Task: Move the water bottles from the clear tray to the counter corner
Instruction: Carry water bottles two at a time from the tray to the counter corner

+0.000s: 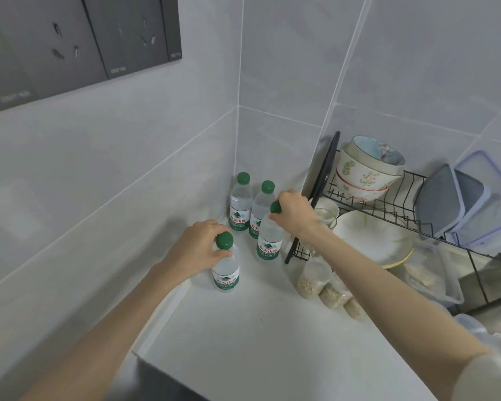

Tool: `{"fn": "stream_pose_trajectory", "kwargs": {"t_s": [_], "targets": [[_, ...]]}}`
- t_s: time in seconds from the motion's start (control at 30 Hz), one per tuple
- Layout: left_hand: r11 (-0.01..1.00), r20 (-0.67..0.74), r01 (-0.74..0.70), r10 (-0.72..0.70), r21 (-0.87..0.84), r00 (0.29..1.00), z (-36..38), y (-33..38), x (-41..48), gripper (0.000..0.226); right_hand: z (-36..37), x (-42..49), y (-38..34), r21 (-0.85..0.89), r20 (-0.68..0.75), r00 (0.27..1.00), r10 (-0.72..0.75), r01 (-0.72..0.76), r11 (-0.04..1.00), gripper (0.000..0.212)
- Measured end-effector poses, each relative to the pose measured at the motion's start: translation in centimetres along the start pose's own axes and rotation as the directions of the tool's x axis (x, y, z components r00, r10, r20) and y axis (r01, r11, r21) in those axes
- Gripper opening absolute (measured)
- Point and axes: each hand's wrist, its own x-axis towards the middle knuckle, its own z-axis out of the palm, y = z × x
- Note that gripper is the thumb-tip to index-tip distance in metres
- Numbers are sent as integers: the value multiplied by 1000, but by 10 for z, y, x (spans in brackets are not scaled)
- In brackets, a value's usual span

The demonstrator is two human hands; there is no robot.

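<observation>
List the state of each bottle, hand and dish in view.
Rear left bottle: upright, capped, untouched, by the corner.
Rear right bottle: upright, capped, untouched.
Front left bottle: upright, capped, held at its neck by left hand.
Front right bottle: upright, capped, held at its top by right hand.
Bowls: nested, tipped sideways on dish rack.

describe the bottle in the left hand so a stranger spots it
Find the wall corner, where four green-capped bottles stand on the counter. It is the bottle nearest the camera, apart from the other three, the left hand gripping its neck.
</observation>
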Motion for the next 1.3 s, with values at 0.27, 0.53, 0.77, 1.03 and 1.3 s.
{"fn": "stream_pose_trajectory", "kwargs": {"t_s": [0.27,0.53,0.77,1.03,1.3], "targets": [[1000,17,0,0,-20,1000,-6,-7,25,16,-3,34,3,-194,10,998,68,-65,979,19],[1000,15,-7,7,19,1000,-5,-10,63,16,3,46,10,-201,-25,991,132,-134,970,30],[992,43,-6,1,123,999,-10,-8,99,18,0,44,11,-343,-5,998,65,-63,937,38],[983,37,19,-26,185,999,-5,-19,118,19,-2,35,12,-437,11,1000,-22,25,899,35],[992,-47,57,-52,116,998,18,-25,112,42,1,31,11,-446,15,1000,-4,11,895,36]]}}
